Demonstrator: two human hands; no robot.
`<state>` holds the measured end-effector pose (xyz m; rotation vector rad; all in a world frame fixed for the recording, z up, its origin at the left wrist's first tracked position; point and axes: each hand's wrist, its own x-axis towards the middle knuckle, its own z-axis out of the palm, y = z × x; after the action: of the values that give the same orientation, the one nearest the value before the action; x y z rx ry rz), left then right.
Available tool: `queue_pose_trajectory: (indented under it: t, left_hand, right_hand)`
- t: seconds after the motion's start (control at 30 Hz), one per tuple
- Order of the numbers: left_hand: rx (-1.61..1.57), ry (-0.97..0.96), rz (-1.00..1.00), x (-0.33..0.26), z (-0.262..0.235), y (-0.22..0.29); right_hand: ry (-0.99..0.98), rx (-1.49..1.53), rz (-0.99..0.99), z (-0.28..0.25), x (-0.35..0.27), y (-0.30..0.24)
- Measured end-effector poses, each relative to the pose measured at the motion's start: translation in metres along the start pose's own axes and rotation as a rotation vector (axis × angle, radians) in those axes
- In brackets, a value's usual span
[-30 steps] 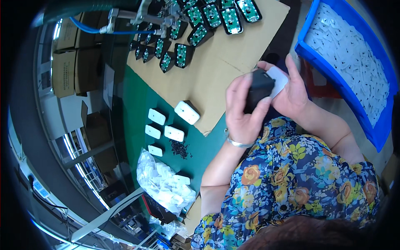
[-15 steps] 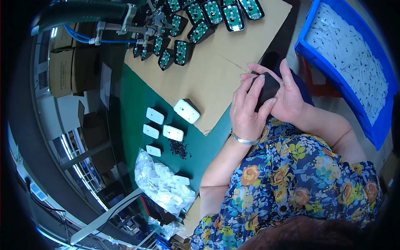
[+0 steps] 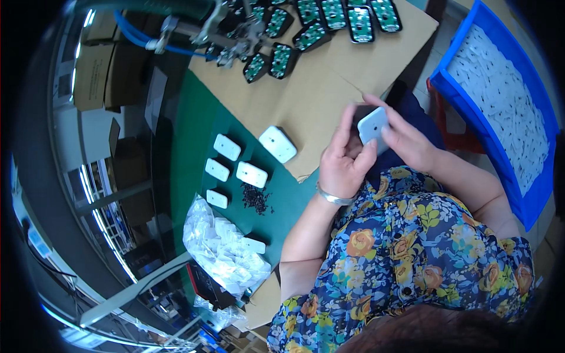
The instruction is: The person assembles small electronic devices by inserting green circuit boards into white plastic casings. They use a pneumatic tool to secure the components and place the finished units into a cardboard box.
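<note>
Between my two hands is a small device casing (image 3: 369, 127), black-bodied with a pale, rounded rectangular face turned up. My left hand (image 3: 346, 162) curls around its left side, with the thumb at its lower edge. On the other side, my right hand (image 3: 410, 141) presses its thumb and fingers against the casing. To the left, on the bench, lies a larger white-faced casing (image 3: 278, 145). Beside it are several smaller white-faced casings (image 3: 252, 175) and a small pile of black screws or similar tiny parts (image 3: 254, 199).
Black casings with green circuit boards (image 3: 361, 25) cover the far end of the cardboard sheet (image 3: 318, 100). Metal fixture arms with blue tubing (image 3: 235, 44) hang over the far left. A clear bag of white pieces (image 3: 226, 250) lies nearer. A blue bin (image 3: 438, 76) of white pieces stands right.
The casing has turned in my hands, so its pale face shows instead of its black side. My fingers have shifted around it. The whole view has swung slightly.
</note>
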<state>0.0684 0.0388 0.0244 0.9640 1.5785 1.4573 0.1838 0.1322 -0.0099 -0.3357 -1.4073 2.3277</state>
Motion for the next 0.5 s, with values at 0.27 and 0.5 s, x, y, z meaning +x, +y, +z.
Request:
queue_pose_trajectory:
  t: [0.27, 0.5]
  left_hand:
    - [-0.42, 0.065, -0.035, -0.01, -0.005, -0.017]
    - [-0.456, 0.113, -0.06, -0.021, -0.011, -0.019]
  right_hand:
    - [-0.06, -0.395, -0.108, 0.016, -0.003, 0.005]
    - [-0.07, -0.615, -0.164, 0.019, -0.002, -0.005]
